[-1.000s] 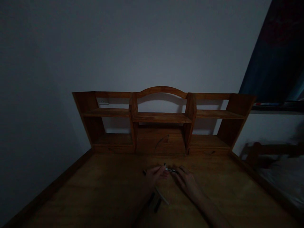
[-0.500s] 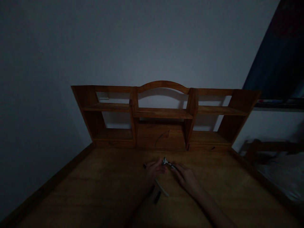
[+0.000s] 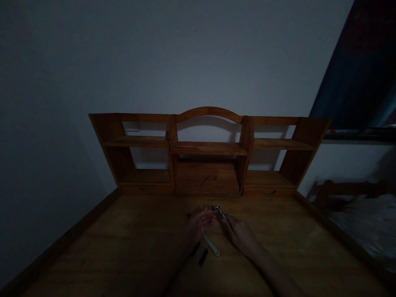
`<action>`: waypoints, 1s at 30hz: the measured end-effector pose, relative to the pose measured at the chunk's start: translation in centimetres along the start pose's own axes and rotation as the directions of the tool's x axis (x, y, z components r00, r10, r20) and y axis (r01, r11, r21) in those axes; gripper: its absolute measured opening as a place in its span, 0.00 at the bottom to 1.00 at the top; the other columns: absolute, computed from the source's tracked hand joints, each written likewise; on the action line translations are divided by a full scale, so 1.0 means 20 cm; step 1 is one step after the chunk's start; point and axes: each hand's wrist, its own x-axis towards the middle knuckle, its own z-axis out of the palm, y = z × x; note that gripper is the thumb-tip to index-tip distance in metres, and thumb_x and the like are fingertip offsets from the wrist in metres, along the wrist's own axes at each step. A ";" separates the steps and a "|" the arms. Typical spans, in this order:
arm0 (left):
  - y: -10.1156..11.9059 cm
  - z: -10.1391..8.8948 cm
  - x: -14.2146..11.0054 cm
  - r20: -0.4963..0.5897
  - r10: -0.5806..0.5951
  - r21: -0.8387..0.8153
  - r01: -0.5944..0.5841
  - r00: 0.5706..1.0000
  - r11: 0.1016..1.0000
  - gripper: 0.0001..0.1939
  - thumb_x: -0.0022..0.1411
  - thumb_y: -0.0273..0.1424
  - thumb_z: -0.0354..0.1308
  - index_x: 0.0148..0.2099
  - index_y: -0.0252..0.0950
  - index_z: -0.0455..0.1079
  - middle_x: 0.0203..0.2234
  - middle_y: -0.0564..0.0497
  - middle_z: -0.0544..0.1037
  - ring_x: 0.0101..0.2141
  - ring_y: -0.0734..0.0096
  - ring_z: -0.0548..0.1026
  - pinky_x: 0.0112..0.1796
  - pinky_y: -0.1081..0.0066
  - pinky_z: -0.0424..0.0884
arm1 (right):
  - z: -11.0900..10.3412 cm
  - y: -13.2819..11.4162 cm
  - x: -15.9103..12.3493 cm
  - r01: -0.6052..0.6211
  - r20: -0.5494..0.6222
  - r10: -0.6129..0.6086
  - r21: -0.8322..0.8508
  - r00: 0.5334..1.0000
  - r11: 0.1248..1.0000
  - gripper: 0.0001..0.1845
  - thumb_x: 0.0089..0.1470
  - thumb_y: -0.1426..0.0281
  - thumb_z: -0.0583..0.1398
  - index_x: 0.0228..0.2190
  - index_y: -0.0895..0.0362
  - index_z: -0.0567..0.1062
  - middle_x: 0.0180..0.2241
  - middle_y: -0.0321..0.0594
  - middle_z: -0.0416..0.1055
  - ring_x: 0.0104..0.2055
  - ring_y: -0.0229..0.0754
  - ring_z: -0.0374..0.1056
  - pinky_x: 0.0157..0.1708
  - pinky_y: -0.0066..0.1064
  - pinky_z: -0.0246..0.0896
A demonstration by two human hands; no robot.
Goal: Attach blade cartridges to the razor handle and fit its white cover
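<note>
Working above the brown wooden counter [image 3: 278, 235], I have my left grip [image 3: 199, 225] loosely open near my right grip [image 3: 243, 236], which holds the slim silver-and-black tool [image 3: 218, 210] by its handle [image 3: 223, 215], the surest place; likely light, stiff.

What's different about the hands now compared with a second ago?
The left hand, which pinched the small tool's head, appears to have let go and opened beside it. The right hand keeps hold, the tool now slanting more. The pale strip and black pieces stayed put.
</note>
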 end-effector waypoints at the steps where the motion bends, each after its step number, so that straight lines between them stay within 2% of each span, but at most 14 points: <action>1: 0.00 0.00 0.00 0.004 -0.007 -0.021 0.007 1.000 1.000 0.13 0.65 0.33 0.52 0.40 0.28 0.73 0.36 0.42 0.80 0.33 0.69 0.78 0.40 0.71 0.72 | 0.00 0.00 0.00 -0.006 0.003 0.006 0.000 1.000 1.000 0.23 0.65 0.61 0.44 0.50 0.56 0.70 0.43 0.48 0.75 0.42 0.47 0.73 0.41 0.33 0.63; 5: 0.01 0.01 -0.01 0.003 -0.064 -0.058 0.064 0.998 0.996 0.14 0.65 0.33 0.52 0.39 0.27 0.75 0.33 0.43 0.81 0.32 0.70 0.77 0.38 0.72 0.72 | 0.00 0.00 0.00 -0.023 0.019 0.023 -0.001 1.000 1.000 0.23 0.65 0.61 0.44 0.50 0.57 0.70 0.42 0.49 0.75 0.41 0.47 0.72 0.41 0.32 0.62; 14: -0.02 -0.03 0.04 -0.033 -0.069 -0.095 0.066 0.997 0.993 0.12 0.62 0.34 0.56 0.36 0.29 0.74 0.30 0.43 0.80 0.30 0.70 0.77 0.35 0.72 0.72 | -0.01 -0.01 -0.01 0.002 0.015 -0.002 -0.002 1.000 1.000 0.23 0.65 0.61 0.44 0.50 0.57 0.70 0.41 0.48 0.75 0.40 0.48 0.73 0.40 0.33 0.63; 16: -0.02 -0.03 0.04 -0.060 -0.039 -0.070 0.034 0.997 0.997 0.13 0.60 0.36 0.59 0.34 0.29 0.74 0.29 0.44 0.80 0.29 0.70 0.77 0.33 0.72 0.72 | -0.02 -0.02 0.00 0.032 -0.015 -0.031 0.033 0.999 0.999 0.22 0.64 0.61 0.45 0.51 0.55 0.70 0.44 0.47 0.74 0.43 0.47 0.72 0.42 0.34 0.63; 18: -0.02 -0.03 0.03 -0.067 0.040 -0.027 -0.042 0.997 0.999 0.14 0.56 0.38 0.63 0.34 0.29 0.74 0.28 0.44 0.80 0.27 0.70 0.77 0.32 0.73 0.72 | -0.03 -0.03 0.00 0.079 -0.046 -0.076 0.069 0.996 0.995 0.20 0.64 0.62 0.47 0.51 0.53 0.70 0.46 0.44 0.73 0.45 0.46 0.71 0.45 0.33 0.63; 21: -0.02 -0.01 0.01 -0.042 0.180 0.077 -0.176 0.983 0.981 0.18 0.51 0.41 0.66 0.35 0.29 0.75 0.28 0.44 0.79 0.27 0.70 0.76 0.31 0.72 0.71 | -0.04 -0.03 0.00 0.133 -0.074 -0.126 0.088 0.989 0.987 0.17 0.63 0.64 0.50 0.49 0.50 0.71 0.47 0.40 0.72 0.46 0.45 0.70 0.46 0.33 0.63; 23: -0.01 0.00 0.00 -0.030 0.231 0.141 -0.225 0.972 0.964 0.20 0.50 0.43 0.67 0.35 0.29 0.76 0.28 0.44 0.79 0.27 0.70 0.76 0.31 0.73 0.71 | -0.04 -0.03 -0.01 0.133 -0.080 -0.128 0.070 0.989 0.989 0.17 0.63 0.65 0.50 0.50 0.49 0.71 0.48 0.40 0.72 0.46 0.45 0.70 0.46 0.33 0.64; 30: 0.00 0.01 -0.01 -0.026 0.229 0.213 -0.219 0.973 0.952 0.20 0.50 0.44 0.66 0.35 0.30 0.77 0.28 0.44 0.79 0.27 0.68 0.76 0.32 0.71 0.71 | -0.03 0.00 0.00 0.119 -0.088 -0.116 0.027 0.989 0.993 0.18 0.63 0.65 0.50 0.51 0.49 0.70 0.48 0.43 0.71 0.44 0.45 0.70 0.43 0.34 0.64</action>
